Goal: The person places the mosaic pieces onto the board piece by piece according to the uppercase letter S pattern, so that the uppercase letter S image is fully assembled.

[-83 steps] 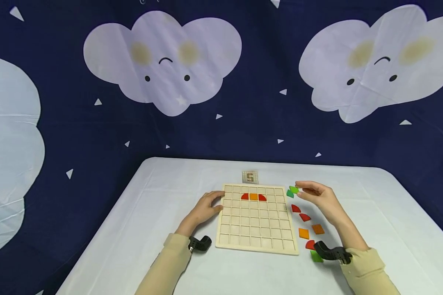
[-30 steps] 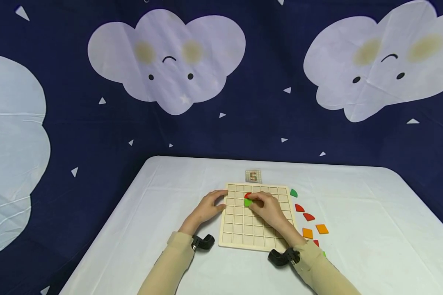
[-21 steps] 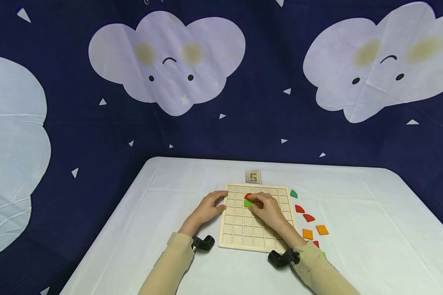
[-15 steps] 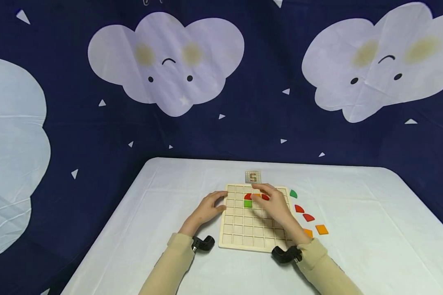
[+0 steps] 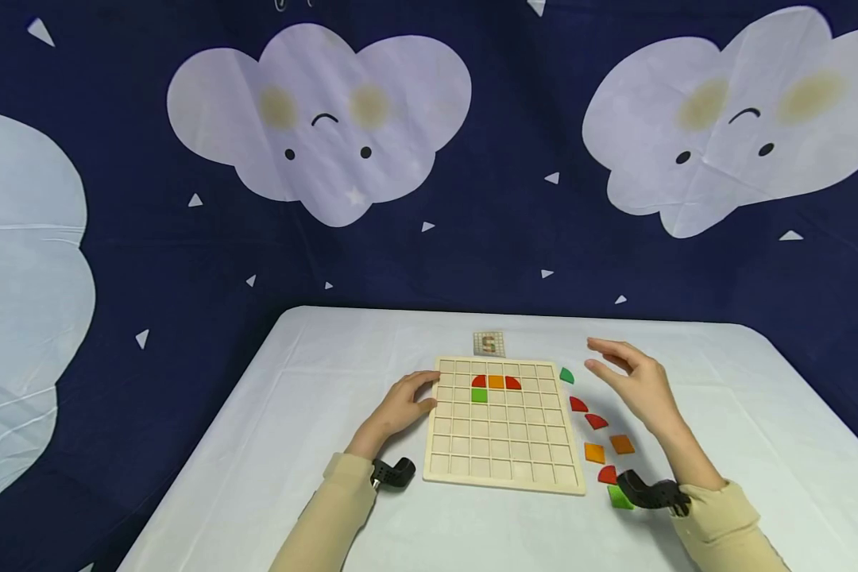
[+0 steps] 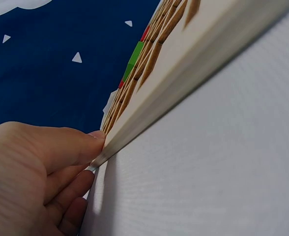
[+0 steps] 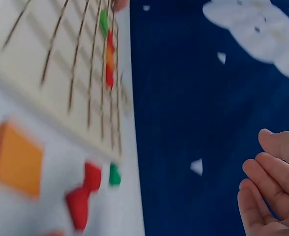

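Head view: left hand (image 5: 399, 403) rests at the left edge of the gridded board (image 5: 504, 445), its thumb and forefinger spread apart along that edge. Left wrist view agrees on the thumb tip meeting the rim; how firmly the remaining fingers bear on it, cannot tell.

Right hand (image 5: 636, 385) is held beyond the board's right side, thumb and forefinger apart with a clear gap between the tips. Nearest piece: dark green quarter-round (image 5: 567, 376), lying just beside the board's far right corner; hand and piece are not touching.

Pieces on the board: second row from the far edge carries, left to right, a red quarter-round (image 5: 479, 382), an orange square (image 5: 496, 382) and a second red quarter-round (image 5: 512, 384), in adjoining cells. Green square (image 5: 479, 396) sits in the cell directly nearer the person from the left red one.

Pieces on the white table (image 5: 357, 342), right of the board, far to near: two loose red quarter-rounds (image 5: 578, 404), two loose orange squares (image 5: 594, 453), one further red quarter-round (image 5: 607, 474), and a bright green piece (image 5: 620, 498) beside the right wrist camera (image 5: 651, 491), outline partly hidden.

Pattern card (image 5: 489, 344) lies just beyond the board's far edge, bearing an S-like figure.
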`<state>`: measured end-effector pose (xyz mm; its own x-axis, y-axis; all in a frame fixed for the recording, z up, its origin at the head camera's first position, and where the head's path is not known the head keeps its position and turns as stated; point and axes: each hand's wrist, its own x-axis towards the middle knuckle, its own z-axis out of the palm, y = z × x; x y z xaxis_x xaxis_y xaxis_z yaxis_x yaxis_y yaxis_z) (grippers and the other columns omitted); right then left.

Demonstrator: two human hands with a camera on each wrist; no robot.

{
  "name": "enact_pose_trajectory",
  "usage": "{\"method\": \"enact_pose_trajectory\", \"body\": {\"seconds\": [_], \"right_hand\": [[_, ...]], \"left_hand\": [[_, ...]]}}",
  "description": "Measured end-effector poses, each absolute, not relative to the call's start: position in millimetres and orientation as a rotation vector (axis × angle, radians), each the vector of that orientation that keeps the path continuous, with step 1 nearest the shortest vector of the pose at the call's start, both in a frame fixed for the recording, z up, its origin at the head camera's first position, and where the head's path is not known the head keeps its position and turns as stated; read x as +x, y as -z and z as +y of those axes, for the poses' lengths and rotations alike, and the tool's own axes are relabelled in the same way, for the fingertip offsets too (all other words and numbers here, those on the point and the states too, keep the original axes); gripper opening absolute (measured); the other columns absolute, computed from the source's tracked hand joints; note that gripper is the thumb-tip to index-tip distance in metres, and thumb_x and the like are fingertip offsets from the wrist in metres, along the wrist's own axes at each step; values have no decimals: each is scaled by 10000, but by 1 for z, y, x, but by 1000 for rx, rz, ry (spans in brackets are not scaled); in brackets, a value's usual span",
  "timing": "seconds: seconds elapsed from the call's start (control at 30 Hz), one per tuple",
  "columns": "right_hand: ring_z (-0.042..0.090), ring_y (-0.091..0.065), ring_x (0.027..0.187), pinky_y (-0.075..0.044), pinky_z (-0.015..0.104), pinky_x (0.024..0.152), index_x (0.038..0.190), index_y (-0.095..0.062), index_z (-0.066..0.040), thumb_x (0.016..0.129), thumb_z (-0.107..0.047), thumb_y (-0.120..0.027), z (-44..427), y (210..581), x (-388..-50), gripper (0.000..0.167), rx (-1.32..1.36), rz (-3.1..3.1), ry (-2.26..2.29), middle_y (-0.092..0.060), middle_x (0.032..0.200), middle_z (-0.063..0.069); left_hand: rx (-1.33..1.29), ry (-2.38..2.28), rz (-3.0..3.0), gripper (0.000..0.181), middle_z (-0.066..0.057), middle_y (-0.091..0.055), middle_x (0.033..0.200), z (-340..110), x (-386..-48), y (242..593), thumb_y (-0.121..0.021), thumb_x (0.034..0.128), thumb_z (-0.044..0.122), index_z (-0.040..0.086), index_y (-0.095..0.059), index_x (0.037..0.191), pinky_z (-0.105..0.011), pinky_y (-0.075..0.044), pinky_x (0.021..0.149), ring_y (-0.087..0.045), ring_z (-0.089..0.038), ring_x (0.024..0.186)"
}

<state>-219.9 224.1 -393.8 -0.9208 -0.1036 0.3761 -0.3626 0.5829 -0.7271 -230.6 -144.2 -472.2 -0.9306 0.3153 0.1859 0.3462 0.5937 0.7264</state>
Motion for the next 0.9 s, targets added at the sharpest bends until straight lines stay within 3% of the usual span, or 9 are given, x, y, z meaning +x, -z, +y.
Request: {"method": "enact_pose_trajectory", "body": {"seconds": [0.27, 0.47, 0.67, 0.9], "right_hand": [[322, -518, 1152, -468, 452, 902, 1262, -607, -95, 874, -419, -651, 255, 423, -208, 508, 161, -2677, -1194, -591, 1247, 117], [371, -582, 1067, -465, 508, 874, 1172, -660, -58, 875, -346, -673, 259, 449, -201, 414, 214, -2755, -1148, -640, 1149, 155], [319, -618, 992, -485, 493, 844, 1069, -704, -53, 814, -304, -748, 257, 465, -204, 360, 325, -2778, -992, -684, 1030, 92], [335, -603, 981, -466, 518, 861, 1021, -714, -42, 772, -124, -778, 256, 472, -210, 269, 419, -2736, -917, -680, 987, 85]], "left_hand": [[-576, 1273, -2775, 491, -138, -488, 1363, -144, -230, 473, -633, 874, 76, 9, -498, 1341, -455, -299, 1076, -401, -308, 1288], [-576, 1281, -2788, 488, -138, -484, 1368, -144, -228, 473, -634, 876, 75, 14, -499, 1341, -458, -299, 1076, -398, -310, 1291], [-550, 1253, -2801, 488, -105, -485, 1373, -144, -231, 474, -634, 882, 94, 39, -500, 1348, -429, -297, 1082, -391, -278, 1301], [-553, 1260, -2791, 492, -114, -489, 1368, -144, -232, 474, -640, 875, 88, 33, -503, 1344, -435, -299, 1080, -394, -287, 1298]]}}
